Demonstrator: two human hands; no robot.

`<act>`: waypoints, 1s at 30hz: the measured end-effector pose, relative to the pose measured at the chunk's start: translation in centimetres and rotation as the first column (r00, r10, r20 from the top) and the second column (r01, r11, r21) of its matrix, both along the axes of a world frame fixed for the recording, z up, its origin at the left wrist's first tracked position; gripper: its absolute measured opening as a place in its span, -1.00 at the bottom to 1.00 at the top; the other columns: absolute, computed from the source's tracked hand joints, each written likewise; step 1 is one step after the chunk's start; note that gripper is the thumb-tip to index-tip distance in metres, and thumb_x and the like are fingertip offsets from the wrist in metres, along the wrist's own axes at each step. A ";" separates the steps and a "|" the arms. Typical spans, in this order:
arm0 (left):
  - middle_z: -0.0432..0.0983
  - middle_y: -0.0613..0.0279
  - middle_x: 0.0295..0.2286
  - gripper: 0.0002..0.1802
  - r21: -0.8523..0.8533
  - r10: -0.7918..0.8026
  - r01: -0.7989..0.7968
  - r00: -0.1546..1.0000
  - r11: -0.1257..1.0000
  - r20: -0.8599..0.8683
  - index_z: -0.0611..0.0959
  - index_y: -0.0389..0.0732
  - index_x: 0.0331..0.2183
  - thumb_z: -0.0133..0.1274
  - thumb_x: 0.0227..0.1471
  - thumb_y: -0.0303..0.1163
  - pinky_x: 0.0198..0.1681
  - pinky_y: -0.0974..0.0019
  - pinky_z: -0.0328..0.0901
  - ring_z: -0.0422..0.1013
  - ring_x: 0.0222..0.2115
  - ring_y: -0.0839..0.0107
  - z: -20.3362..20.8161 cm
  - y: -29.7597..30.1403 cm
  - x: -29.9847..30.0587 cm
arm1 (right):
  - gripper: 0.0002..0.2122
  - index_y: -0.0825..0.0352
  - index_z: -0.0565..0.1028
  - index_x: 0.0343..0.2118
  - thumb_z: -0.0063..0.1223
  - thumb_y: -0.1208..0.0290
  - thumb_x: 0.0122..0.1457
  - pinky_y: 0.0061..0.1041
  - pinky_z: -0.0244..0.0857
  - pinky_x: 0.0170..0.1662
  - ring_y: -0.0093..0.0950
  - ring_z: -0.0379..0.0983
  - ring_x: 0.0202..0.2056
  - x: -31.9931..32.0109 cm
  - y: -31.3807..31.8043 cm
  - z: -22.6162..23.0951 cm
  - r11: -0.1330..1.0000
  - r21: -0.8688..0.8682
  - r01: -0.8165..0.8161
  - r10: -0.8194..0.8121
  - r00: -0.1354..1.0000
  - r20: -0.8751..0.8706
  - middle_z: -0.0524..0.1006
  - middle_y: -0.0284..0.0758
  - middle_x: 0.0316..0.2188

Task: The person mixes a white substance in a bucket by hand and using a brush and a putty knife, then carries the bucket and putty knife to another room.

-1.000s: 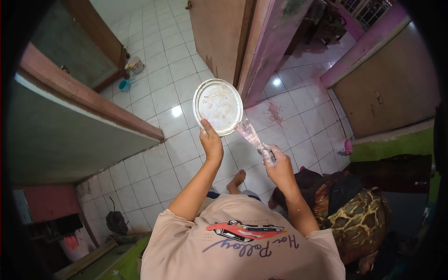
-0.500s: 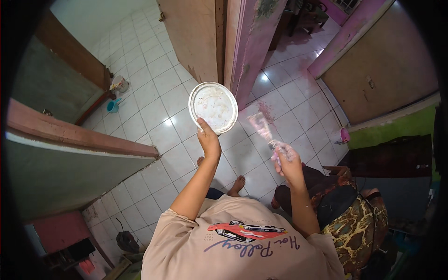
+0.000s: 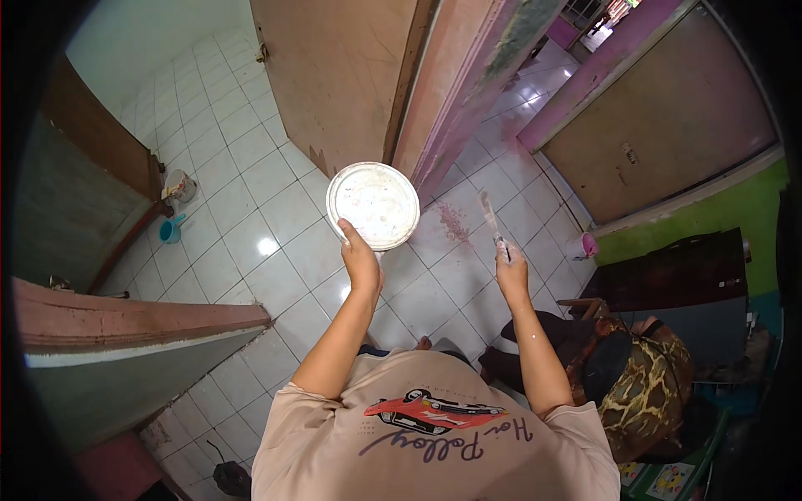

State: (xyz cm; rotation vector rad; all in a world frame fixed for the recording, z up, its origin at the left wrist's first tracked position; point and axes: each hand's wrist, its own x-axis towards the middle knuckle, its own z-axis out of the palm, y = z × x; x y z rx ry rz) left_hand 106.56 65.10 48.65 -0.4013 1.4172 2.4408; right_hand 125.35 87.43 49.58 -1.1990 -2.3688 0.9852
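Note:
In my left hand (image 3: 361, 260) is a round white bucket lid (image 3: 373, 204), gripped at its near edge with the thumb on top. Whitish smears cover the lid's face. My right hand (image 3: 511, 269) is closed around the handle of a putty knife (image 3: 489, 212), whose blade points away from me and looks nearly edge-on. Pale residue marks the fingers of that hand. Past the lid rises the pink door frame (image 3: 451, 100), its paint patchy, beside a brown wooden door (image 3: 334, 75).
Pinkish flakes (image 3: 454, 221) lie on the white tiled floor (image 3: 288, 200). A white bucket (image 3: 180, 185) and a teal dipper (image 3: 171, 229) stand at left; a pink dipper (image 3: 588, 245) is at right. Patterned cloth (image 3: 656, 384) is heaped at lower right. A pink-edged wall (image 3: 150, 321) juts in from the left.
The view has shifted, bringing the door frame nearer. The putty knife has turned from showing its blade's face to nearly edge-on. Both hands keep their hold.

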 end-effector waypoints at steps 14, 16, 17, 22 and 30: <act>0.35 0.05 0.10 -0.20 0.293 -0.173 0.128 0.976 0.948 0.133 0.21 -0.24 0.21 -0.41 0.26 0.23 -0.12 0.02 0.42 0.41 0.02 0.13 2.4 -5.5 -0.2 | -0.75 0.34 0.31 -0.03 -0.09 0.31 0.34 -0.60 0.27 -0.16 -0.63 0.33 -0.28 -0.9 -10.4 -3.7 0.833 -0.425 -0.356 0.168 0.892 -0.419 0.41 -0.42 -0.31; 0.34 0.05 0.11 -0.20 0.287 -0.184 0.143 0.975 0.947 0.124 0.21 -0.24 0.22 -0.42 0.26 0.24 -0.12 0.02 0.42 0.40 0.03 0.13 2.8 -5.3 0.9 | -0.75 0.33 0.32 -0.04 -0.11 0.29 0.35 -0.59 0.27 -0.15 -0.62 0.34 -0.28 -1.3 -10.5 -3.7 0.833 -0.425 -0.354 0.184 0.902 -0.391 0.40 -0.43 -0.32; 0.33 0.05 0.11 -0.20 0.282 -0.186 0.148 0.976 0.948 0.115 0.20 -0.23 0.22 -0.42 0.26 0.24 -0.12 0.02 0.42 0.39 0.04 0.13 3.5 -4.8 0.8 | -0.75 0.33 0.33 -0.05 -0.11 0.27 0.35 -0.56 0.28 -0.15 -0.61 0.36 -0.27 -2.5 -10.4 -3.1 0.840 -0.395 -0.372 0.193 0.885 -0.424 0.42 -0.40 -0.32; 0.27 0.05 0.15 -0.23 0.293 -0.189 0.145 0.974 0.945 0.126 0.17 -0.20 0.24 -0.45 0.28 0.20 -0.03 -0.03 0.39 0.34 0.08 0.09 5.2 -1.8 1.4 | -0.77 0.32 0.36 -0.08 -0.08 0.28 0.33 -0.50 0.30 -0.16 -0.57 0.41 -0.23 -4.4 -8.0 -3.8 0.898 -0.222 -0.380 0.276 0.879 -0.388 0.48 -0.29 -0.31; 0.27 0.04 0.14 -0.19 0.240 -0.138 0.114 0.987 0.964 0.084 0.17 -0.23 0.23 -0.39 0.25 0.24 -0.09 -0.04 0.40 0.35 0.07 0.07 5.6 2.0 0.8 | -0.79 0.35 0.38 -0.11 -0.05 0.34 0.31 -0.47 0.30 -0.13 -0.50 0.41 -0.24 0.2 -3.0 -8.2 0.934 -0.265 -0.238 0.132 0.923 -0.362 0.47 -0.27 -0.32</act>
